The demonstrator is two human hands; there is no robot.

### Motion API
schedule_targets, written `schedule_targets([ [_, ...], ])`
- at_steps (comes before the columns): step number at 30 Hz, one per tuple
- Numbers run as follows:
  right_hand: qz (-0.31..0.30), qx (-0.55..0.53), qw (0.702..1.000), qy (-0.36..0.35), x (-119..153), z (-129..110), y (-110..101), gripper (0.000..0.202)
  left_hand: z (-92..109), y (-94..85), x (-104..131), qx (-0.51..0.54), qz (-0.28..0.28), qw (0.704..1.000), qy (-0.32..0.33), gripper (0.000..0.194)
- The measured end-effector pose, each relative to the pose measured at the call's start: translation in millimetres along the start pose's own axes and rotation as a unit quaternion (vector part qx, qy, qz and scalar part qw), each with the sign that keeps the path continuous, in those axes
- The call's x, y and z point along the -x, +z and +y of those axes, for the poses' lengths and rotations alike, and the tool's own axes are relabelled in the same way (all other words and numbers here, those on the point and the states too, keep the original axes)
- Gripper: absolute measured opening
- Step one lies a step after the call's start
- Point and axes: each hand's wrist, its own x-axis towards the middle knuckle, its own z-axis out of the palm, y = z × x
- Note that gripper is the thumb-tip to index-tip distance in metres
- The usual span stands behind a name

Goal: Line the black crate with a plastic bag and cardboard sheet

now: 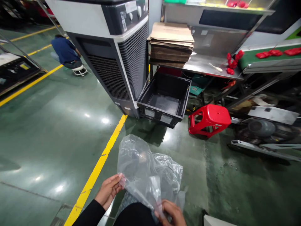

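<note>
Left hand (109,190) pinches the left edge of a clear plastic bag (148,172), thumb and fingers closed on the film. Right hand (171,215) at the bottom of the view, fingers curled and clamped on the bag's lower edge; part of it is cut off by the frame. Bag is held up between both hands, low in front of the person, above the green floor (58,131), crumpled and billowing upward.

Bag handling, my judgement: very light, thin, floppy, no stiffness, slippery film, tears if yanked. Best taken at an edge or mouth seam with a pinch, two points apart to spread it; a grab in the middle just bunches it.

Further out: yellow floor line (103,157) runs left of the hands. Ahead, a black empty crate (164,99) sits tilted against a large grey air cooler (113,47). Red plastic stool (209,119) just right of the crate. Metal bench (202,64) behind, flattened cardboard stack (171,40) at its left end, red parts (232,61) near its right edge, more on the green conveyor (270,55). Another person (66,51) crouches far left on a low wheeled seat.
</note>
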Motion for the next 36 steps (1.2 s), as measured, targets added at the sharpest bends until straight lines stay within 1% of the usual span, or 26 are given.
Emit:
schedule_targets([
  [2, 0.033, -0.014, 0.999, 0.032, -19.4, -6.2, -1.9, 0.03, 8.4, 12.1, 6.1, 0.018, -0.002, 1.0, 0.02, 0.042],
  [4, 0.087, -0.034, 0.993, 0.075, -40.6, -19.7, -1.1, 0.035, 11.4, 27.6, 17.7, 0.01, -0.021, 0.999, 0.042, 0.055],
  [6, 0.126, -0.068, 0.985, 0.1, -63.7, -39.5, 1.2, 0.042, 7.8, 47.0, 30.9, -0.031, -0.04, 0.996, 0.074, 0.054],
  [8, 0.145, -0.104, 0.978, 0.104, -87.4, -63.0, 2.9, 0.047, 1.5, 70.2, 40.0, -0.083, -0.064, 0.987, 0.118, 0.052],
  [9, 0.148, -0.12, 0.976, 0.102, -98.6, -75.5, 2.6, 0.048, -0.2, 82.6, 42.0, -0.105, -0.08, 0.981, 0.14, 0.054],
  [10, 0.147, -0.135, 0.975, 0.097, -109.1, -88.1, 0.8, 0.048, 0.3, 95.1, 42.1, -0.124, -0.095, 0.975, 0.159, 0.057],
  [12, 0.136, -0.164, 0.974, 0.076, -126.5, -113.1, -8.9, 0.046, 10.6, 117.8, 38.8, -0.146, -0.114, 0.964, 0.19, 0.051],
  [14, 0.103, -0.206, 0.972, 0.034, -138.7, -136.1, -28.5, 0.044, 33.1, 134.4, 34.4, -0.148, -0.134, 0.956, 0.215, 0.039],
  [16, 0.062, -0.242, 0.968, -0.008, -146.3, -155.8, -57.5, 0.045, 62.5, 143.6, 32.3, -0.146, -0.167, 0.946, 0.234, 0.037],
  [18, 0.037, -0.242, 0.969, -0.03, -150.4, -171.3, -93.0, 0.046, 92.5, 146.2, 32.0, -0.144, -0.197, 0.937, 0.249, 0.036],
  [19, 0.035, -0.224, 0.973, -0.035, -151.5, -177.7, -112.1, 0.045, 106.5, 145.8, 31.7, -0.141, -0.2, 0.935, 0.256, 0.036],
  [21, 0.047, -0.164, 0.985, -0.038, -151.9, -187.8, -150.9, 0.041, 132.6, 143.2, 30.1, -0.121, -0.181, 0.939, 0.267, 0.039],
  [23, 0.091, -0.084, 0.992, -0.039, -149.5, -195.0, -188.0, 0.031, 156.8, 140.8, 27.6, -0.089, -0.142, 0.946, 0.279, 0.045],
  [24, 0.128, -0.042, 0.99, -0.036, -147.2, -197.7, -204.9, 0.025, 168.1, 140.8, 26.8, -0.072, -0.123, 0.948, 0.285, 0.048],
  [25, 0.174, -0.001, 0.984, -0.029, -144.2, -200.0, -220.1, 0.019, 178.8, 142.1, 26.7, -0.057, -0.108, 0.949, 0.292, 0.051],
  [27, 0.272, 0.068, 0.96, -0.012, -137.6, -203.9, -244.6, 0.013, 197.4, 149.8, 29.2, -0.044, -0.1, 0.946, 0.304, 0.053],
  [28, 0.319, 0.093, 0.943, -0.005, -134.6, -206.1, -253.5, 0.014, 205.2, 156.3, 31.5, -0.047, -0.11, 0.945, 0.305, 0.053],
  [30, 0.404, 0.116, 0.907, 0.001, -131.9, -211.5, -264.9, 0.013, 218.6, 174.3, 37.0, -0.067, -0.144, 0.94, 0.301, 0.05],
  [32, 0.459, 0.085, 0.884, -0.005, -135.6, -218.3, -269.1, 0.017, 230.8, 196.4, 40.7, -0.084, -0.177, 0.932, 0.305, 0.05],
  [33, 0.465, 0.055, 0.883, -0.011, -140.0, -221.7, -269.0, 0.023, 236.6, 207.8, 41.2, -0.087, -0.19, 0.927, 0.311, 0.051],
  [34, 0.456, 0.02, 0.889, -0.018, -145.6, -224.9, -267.7, 0.03, 241.9, 218.8, 40.7, -0.088, -0.199, 0.923, 0.318, 0.052],
  [36, 0.411, -0.034, 0.91, -0.032, -157.7, -229.0, -262.6, 0.039, 250.2, 237.6, 38.2, -0.09, -0.207, 0.922, 0.315, 0.052],
])
